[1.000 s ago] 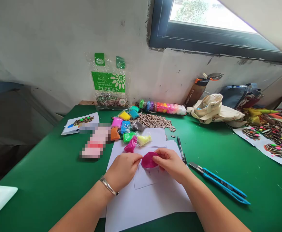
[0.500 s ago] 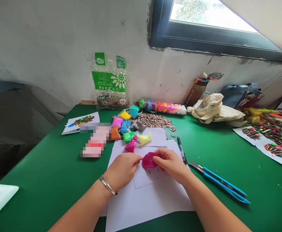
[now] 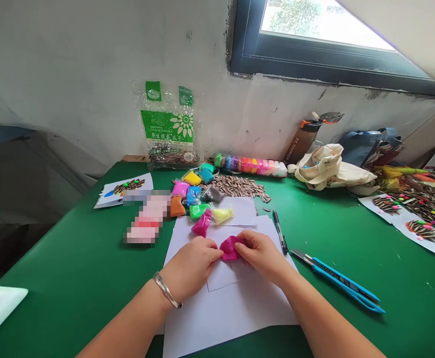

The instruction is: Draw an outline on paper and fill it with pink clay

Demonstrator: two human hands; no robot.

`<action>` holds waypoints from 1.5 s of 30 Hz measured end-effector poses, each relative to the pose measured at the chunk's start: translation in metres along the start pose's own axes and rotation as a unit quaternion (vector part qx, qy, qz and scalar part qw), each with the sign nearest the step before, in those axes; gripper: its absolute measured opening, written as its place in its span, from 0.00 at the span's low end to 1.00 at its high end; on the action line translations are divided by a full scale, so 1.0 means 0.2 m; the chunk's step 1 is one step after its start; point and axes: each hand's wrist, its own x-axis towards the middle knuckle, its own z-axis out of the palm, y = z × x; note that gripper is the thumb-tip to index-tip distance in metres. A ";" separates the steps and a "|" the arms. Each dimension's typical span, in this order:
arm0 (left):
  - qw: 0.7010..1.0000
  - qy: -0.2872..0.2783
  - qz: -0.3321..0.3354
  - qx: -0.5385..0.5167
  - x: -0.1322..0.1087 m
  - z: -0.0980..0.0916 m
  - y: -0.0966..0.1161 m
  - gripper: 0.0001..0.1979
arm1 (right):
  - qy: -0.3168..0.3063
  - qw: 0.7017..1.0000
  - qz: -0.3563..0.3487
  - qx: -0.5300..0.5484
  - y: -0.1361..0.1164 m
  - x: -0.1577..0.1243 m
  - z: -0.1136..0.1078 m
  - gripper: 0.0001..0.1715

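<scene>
A flat lump of magenta clay (image 3: 230,247) sits between my two hands above white paper sheets (image 3: 232,303) on the green table (image 3: 53,278). My left hand (image 3: 193,266), with a silver bracelet on the wrist, pinches the clay's left edge with closed fingers. My right hand (image 3: 264,256) grips the clay's right side, fingers curled over it. Just beyond the hands lie small clay packets: a magenta packet (image 3: 201,224), a yellow packet (image 3: 222,215) and a green packet (image 3: 198,211).
More coloured clay packets (image 3: 193,191), a pile of sunflower seeds (image 3: 239,186) and a seed bag (image 3: 168,129) stand behind. A pen (image 3: 280,231) and blue utility knives (image 3: 340,286) lie to the right. A cloth bag (image 3: 329,169) and seed pictures (image 3: 407,219) fill the far right.
My hands have drawn closer together and the clay between them looks more folded and smaller. Nothing else on the table has moved.
</scene>
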 end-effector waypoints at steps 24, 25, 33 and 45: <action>0.997 -0.021 0.002 0.070 0.00 0.01 0.01 0.13 | 0.031 0.985 -0.018 -0.168 0.05 -0.03 -0.11 0.10; 0.997 -0.021 0.002 0.071 0.00 0.01 0.01 0.13 | 0.031 0.984 -0.024 -0.174 0.05 -0.03 -0.10 0.09; 0.997 -0.023 -0.002 0.079 0.00 0.01 0.02 0.12 | 0.053 0.987 -0.056 -0.144 0.07 -0.02 -0.03 0.07; 0.996 -0.024 -0.001 0.089 0.00 0.01 0.03 0.13 | 0.080 0.981 -0.087 -0.155 0.12 0.00 -0.01 0.08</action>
